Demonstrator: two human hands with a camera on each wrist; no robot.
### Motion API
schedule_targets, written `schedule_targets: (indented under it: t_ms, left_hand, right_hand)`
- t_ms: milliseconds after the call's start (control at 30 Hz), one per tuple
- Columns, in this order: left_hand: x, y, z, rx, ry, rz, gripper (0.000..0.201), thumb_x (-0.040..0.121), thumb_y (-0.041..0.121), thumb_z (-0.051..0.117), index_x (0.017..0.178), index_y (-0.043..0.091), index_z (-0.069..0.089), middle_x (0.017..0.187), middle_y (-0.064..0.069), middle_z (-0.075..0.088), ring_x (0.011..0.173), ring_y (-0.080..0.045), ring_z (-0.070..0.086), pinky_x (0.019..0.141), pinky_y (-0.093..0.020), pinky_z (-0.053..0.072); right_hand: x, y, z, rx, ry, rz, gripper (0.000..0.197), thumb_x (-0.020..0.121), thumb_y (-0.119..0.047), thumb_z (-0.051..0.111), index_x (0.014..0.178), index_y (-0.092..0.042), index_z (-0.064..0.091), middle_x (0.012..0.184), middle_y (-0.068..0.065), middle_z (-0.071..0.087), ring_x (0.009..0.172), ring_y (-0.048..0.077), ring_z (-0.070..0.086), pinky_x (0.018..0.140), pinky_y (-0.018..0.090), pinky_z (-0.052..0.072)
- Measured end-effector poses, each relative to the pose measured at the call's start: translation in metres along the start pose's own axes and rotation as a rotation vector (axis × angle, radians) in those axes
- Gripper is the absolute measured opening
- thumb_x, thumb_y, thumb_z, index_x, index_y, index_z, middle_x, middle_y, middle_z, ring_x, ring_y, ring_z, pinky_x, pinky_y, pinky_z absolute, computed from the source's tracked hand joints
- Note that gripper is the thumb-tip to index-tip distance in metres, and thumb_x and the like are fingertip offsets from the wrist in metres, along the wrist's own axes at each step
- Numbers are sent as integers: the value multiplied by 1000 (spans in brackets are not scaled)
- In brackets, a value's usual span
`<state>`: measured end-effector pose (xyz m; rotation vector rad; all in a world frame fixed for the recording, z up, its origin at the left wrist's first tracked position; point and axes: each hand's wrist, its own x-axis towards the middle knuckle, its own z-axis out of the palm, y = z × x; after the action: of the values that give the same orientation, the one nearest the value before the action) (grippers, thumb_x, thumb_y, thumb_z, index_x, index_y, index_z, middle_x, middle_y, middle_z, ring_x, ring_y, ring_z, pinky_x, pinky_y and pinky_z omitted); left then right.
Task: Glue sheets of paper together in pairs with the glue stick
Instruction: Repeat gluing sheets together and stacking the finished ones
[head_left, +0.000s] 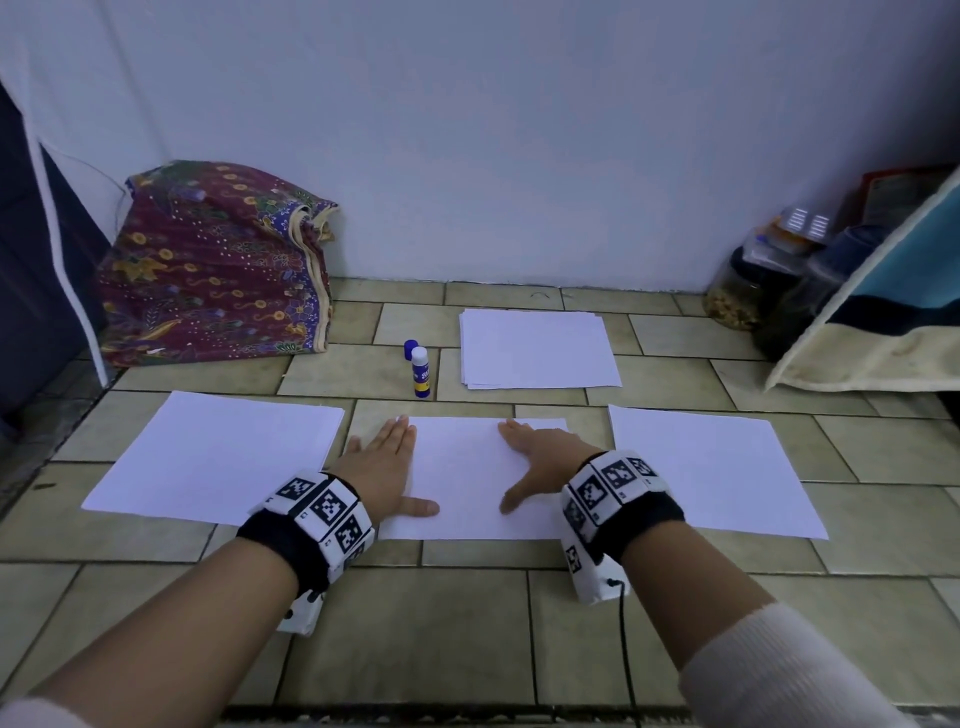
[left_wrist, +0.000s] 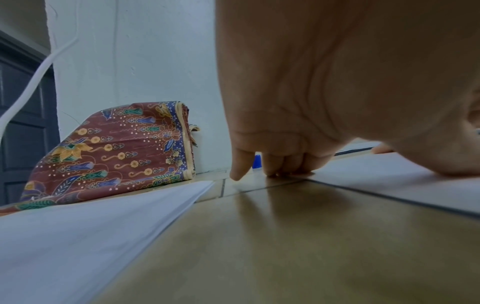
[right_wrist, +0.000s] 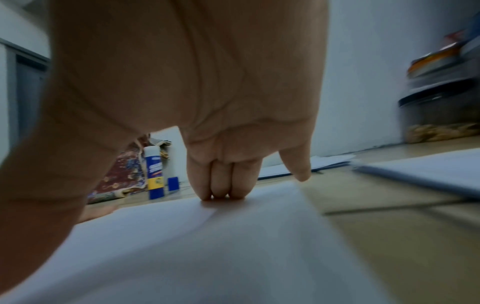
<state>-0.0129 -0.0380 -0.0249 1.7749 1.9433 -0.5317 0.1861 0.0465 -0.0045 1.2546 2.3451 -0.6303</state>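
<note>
Now pressing the middle sheet (head_left: 467, 478) flat on the floor!
Left hand (head_left: 382, 467) and right hand (head_left: 540, 462), fingers straight, should sweep outward evenly; uncapped glue stick (head_left: 421, 371) stands just beyond.

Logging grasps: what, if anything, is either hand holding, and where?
Nothing is gripped. The left hand and right hand press flat on the middle sheet.

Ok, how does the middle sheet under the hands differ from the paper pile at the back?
The middle sheet lies nearest the person, pressed flat by the left hand and right hand; the back pile lies untouched beyond the glue stick. The middle sheet looks thin, while the back pile shows several fanned edges. Both are white, lying on the tiled floor.
</note>
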Motion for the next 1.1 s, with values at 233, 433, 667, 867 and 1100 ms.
schedule_targets:
  t_ms: [233, 433, 667, 867, 1100]
  left_hand:
    - [-3, -6, -3, 35, -8, 33, 105, 88, 66, 45, 150, 7, -16, 158, -4, -22, 147, -14, -14, 120, -47, 5]
    - [5, -17, -21, -55, 68, 56, 61, 103, 38, 36, 154, 17, 10, 161, 3, 3, 147, -16, 16, 116, -31, 19]
    - [7, -33, -14, -52, 47, 104, 77, 96, 44, 51, 154, 22, 6, 161, 9, -2, 146, -17, 17, 118, -35, 18]
    - [3, -34, -14, -37, -1, 148, 107, 84, 47, 68, 153, 18, -9, 159, 8, -15, 148, -9, 1, 118, -29, 14]
    - [0, -36, -10, -51, -17, 159, 122, 76, 45, 76, 151, 18, -16, 158, 9, -22, 147, -7, -6, 119, -30, 14]
  right_hand:
    - [-8, 23, -10, 7, 73, 158, 84, 85, -47, 64, 151, -15, 22, 151, 5, 34, 137, 24, 34, 109, 30, 30]
    - [14, 24, -18, -28, 205, 299, 30, 93, -24, 56, 121, -18, 64, 115, 5, 63, 107, 22, 60, 78, 24, 44]
    - [-10, 30, -11, -94, 135, 129, 79, 79, -40, 73, 143, -13, 36, 133, 7, 51, 125, 24, 46, 102, 32, 40]
    - [-22, 30, -4, -73, 47, 80, 116, 70, -36, 82, 151, -12, 2, 153, 7, 28, 136, 27, 35, 111, 40, 31]
    - [-29, 27, -4, -105, -24, 90, 129, 66, -32, 85, 151, -12, -10, 160, 0, 0, 144, 25, 21, 116, 46, 20]
